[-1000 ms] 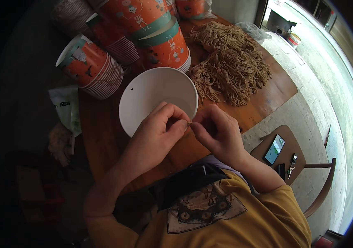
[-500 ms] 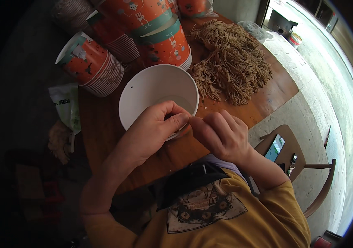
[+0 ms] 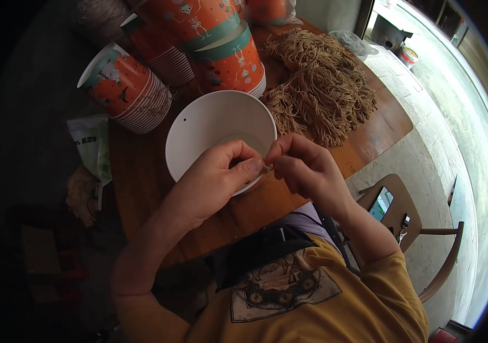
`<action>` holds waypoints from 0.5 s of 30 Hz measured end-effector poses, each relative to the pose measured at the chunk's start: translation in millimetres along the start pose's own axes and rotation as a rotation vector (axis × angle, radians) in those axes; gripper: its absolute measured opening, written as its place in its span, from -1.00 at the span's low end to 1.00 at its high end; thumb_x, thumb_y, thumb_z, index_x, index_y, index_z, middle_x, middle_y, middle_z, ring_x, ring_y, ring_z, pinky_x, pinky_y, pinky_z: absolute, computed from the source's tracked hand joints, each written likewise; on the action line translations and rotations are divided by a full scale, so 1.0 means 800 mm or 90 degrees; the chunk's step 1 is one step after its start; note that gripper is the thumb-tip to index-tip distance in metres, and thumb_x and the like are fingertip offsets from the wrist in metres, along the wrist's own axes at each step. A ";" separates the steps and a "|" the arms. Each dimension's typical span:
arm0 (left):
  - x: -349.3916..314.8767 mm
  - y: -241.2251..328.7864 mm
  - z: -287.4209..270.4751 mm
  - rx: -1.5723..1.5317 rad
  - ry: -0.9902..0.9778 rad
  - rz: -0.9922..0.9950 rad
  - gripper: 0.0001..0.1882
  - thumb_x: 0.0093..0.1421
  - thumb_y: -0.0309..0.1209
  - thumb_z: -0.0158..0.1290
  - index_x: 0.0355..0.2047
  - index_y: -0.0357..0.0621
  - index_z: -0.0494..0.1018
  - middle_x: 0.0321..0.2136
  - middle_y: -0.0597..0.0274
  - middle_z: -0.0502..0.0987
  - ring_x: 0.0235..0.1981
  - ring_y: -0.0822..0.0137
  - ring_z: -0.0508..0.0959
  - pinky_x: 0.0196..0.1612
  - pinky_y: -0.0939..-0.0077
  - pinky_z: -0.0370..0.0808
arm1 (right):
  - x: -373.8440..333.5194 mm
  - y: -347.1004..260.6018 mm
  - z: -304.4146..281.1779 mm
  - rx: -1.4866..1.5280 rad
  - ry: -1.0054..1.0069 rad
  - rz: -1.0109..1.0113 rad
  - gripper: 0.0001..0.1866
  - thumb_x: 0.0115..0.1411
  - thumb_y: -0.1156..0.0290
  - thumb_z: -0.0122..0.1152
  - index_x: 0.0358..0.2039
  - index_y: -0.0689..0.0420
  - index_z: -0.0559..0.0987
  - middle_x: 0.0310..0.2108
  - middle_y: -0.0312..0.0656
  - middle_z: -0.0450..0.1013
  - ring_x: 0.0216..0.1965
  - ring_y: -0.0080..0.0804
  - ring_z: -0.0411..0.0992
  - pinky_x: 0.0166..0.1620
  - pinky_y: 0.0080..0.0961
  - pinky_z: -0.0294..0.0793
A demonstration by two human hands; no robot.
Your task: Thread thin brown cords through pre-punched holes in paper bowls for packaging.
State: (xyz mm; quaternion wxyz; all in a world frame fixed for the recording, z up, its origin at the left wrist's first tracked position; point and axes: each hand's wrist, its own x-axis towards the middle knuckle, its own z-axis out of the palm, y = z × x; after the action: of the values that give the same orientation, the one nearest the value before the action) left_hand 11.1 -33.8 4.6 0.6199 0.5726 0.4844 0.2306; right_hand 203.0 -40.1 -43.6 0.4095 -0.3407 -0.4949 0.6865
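A white paper bucket [image 3: 198,128] lies tipped on the wooden table with its mouth toward me and a small dark hole in its wall. At the bucket's near right rim, my left hand [image 3: 221,171] is closed, thumb against bent fingers that reach over the opening. My right hand [image 3: 306,166] pinches thumb and forefinger together just beside the left thumb. Between the fingertips shows a short bit of tan cord [image 3: 266,168]; most of it is hidden by the fingers.
A large heap of tan cords [image 3: 324,86] lies to the right on the table [image 3: 386,128]. Behind the bucket stand orange patterned buckets [image 3: 232,63], and another nested stack [image 3: 135,94] leans at left. A chair [image 3: 409,214] at right holds a phone [image 3: 381,204] and keys.
My right hand has turned and risen slightly, its fingers opening from a tight fist into a pinch near the left thumb. The bucket has shifted very slightly; my left hand stays nearly still.
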 end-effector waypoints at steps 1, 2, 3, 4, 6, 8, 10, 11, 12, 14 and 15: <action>0.000 -0.001 0.000 0.008 0.005 0.011 -0.82 0.32 -0.37 -0.07 -0.25 -0.25 0.42 -0.38 0.37 0.48 -0.34 0.62 0.42 -0.25 0.68 0.41 | -0.001 0.004 0.003 -0.030 0.045 -0.071 -0.87 0.17 0.42 0.10 -0.28 0.16 0.49 -0.45 -0.44 0.38 -0.48 -0.76 0.33 -0.45 -0.77 0.29; 0.001 -0.003 0.000 0.007 0.005 0.011 -0.82 0.32 -0.37 -0.07 -0.25 -0.25 0.42 -0.38 0.37 0.48 -0.34 0.62 0.42 -0.25 0.68 0.41 | -0.003 0.005 0.003 -0.031 0.045 -0.070 -0.87 0.17 0.42 0.10 -0.28 0.16 0.49 -0.45 -0.44 0.38 -0.48 -0.76 0.33 -0.45 -0.77 0.29; 0.002 -0.004 -0.001 0.013 0.003 0.013 -0.81 0.32 -0.37 -0.07 -0.24 -0.26 0.42 -0.37 0.37 0.48 -0.34 0.61 0.42 -0.24 0.68 0.41 | -0.005 0.006 0.002 -0.207 0.057 -0.201 -0.86 0.14 0.45 0.13 -0.27 0.15 0.49 -0.46 -0.42 0.39 -0.52 -0.72 0.34 -0.49 -0.74 0.30; 0.003 -0.005 -0.001 0.019 0.002 0.015 -0.80 0.32 -0.36 -0.07 -0.24 -0.26 0.42 -0.37 0.36 0.48 -0.34 0.61 0.42 -0.24 0.68 0.41 | -0.006 0.007 0.001 -0.382 0.067 -0.331 -0.84 0.11 0.48 0.16 -0.26 0.15 0.48 -0.46 -0.39 0.39 -0.56 -0.68 0.35 -0.52 -0.71 0.31; 0.003 -0.005 0.001 0.019 0.006 0.022 -0.80 0.32 -0.35 -0.06 -0.24 -0.26 0.42 -0.37 0.36 0.48 -0.34 0.61 0.42 -0.24 0.68 0.41 | -0.002 0.020 0.000 -0.519 0.113 -0.440 -0.83 0.08 0.51 0.18 -0.27 0.15 0.48 -0.46 -0.36 0.40 -0.56 -0.64 0.36 -0.52 -0.67 0.33; 0.003 -0.004 0.002 0.020 0.009 0.030 -0.80 0.32 -0.35 -0.06 -0.24 -0.26 0.42 -0.37 0.36 0.48 -0.34 0.61 0.42 -0.24 0.67 0.41 | 0.001 0.025 0.002 -0.673 0.187 -0.568 -0.89 0.10 0.50 0.19 -0.33 0.17 0.49 -0.50 -0.39 0.39 -0.56 -0.66 0.36 -0.52 -0.65 0.34; 0.003 -0.003 0.000 0.008 0.000 0.007 -0.82 0.31 -0.35 -0.04 -0.25 -0.22 0.42 -0.36 0.38 0.47 -0.32 0.62 0.42 -0.20 0.70 0.38 | -0.002 0.015 0.007 -0.435 0.144 -0.377 -0.91 0.12 0.48 0.17 -0.35 0.17 0.49 -0.53 -0.41 0.37 -0.56 -0.69 0.34 -0.52 -0.68 0.33; 0.003 -0.002 0.000 0.007 0.000 0.006 -0.82 0.31 -0.35 -0.04 -0.25 -0.22 0.42 -0.36 0.38 0.47 -0.32 0.62 0.42 -0.20 0.70 0.38 | -0.002 0.012 0.009 -0.199 0.099 -0.184 -0.92 0.14 0.46 0.16 -0.37 0.18 0.49 -0.56 -0.44 0.35 -0.56 -0.73 0.33 -0.53 -0.70 0.32; 0.003 -0.001 0.001 0.005 0.000 0.004 -0.81 0.31 -0.34 -0.04 -0.25 -0.22 0.42 -0.36 0.38 0.47 -0.32 0.62 0.42 -0.20 0.70 0.38 | 0.006 0.019 0.004 -0.081 0.083 -0.157 -0.86 0.19 0.36 0.12 -0.37 0.17 0.51 -0.59 -0.47 0.31 -0.60 -0.77 0.25 -0.57 -0.76 0.23; 0.002 -0.002 0.000 0.002 0.001 0.003 -0.81 0.31 -0.34 -0.04 -0.25 -0.23 0.42 -0.37 0.39 0.46 -0.33 0.62 0.41 -0.20 0.70 0.38 | 0.005 0.006 -0.007 0.018 0.053 -0.022 -0.82 0.21 0.31 0.10 -0.35 0.15 0.52 -0.59 -0.46 0.31 -0.62 -0.78 0.21 -0.58 -0.77 0.17; 0.003 -0.005 -0.001 0.005 0.005 0.009 -0.81 0.31 -0.34 -0.05 -0.25 -0.24 0.43 -0.37 0.38 0.47 -0.34 0.62 0.41 -0.23 0.70 0.39 | 0.003 0.001 -0.012 0.118 0.023 0.114 -0.79 0.22 0.26 0.08 -0.34 0.14 0.54 -0.58 -0.45 0.31 -0.65 -0.78 0.17 -0.60 -0.79 0.12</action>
State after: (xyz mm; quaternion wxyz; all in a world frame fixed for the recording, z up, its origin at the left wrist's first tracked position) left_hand 10.2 -32.2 -0.2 0.6140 0.5777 0.4837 0.2349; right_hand 209.8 -34.5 -47.2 0.3854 -0.3566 -0.3895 0.7567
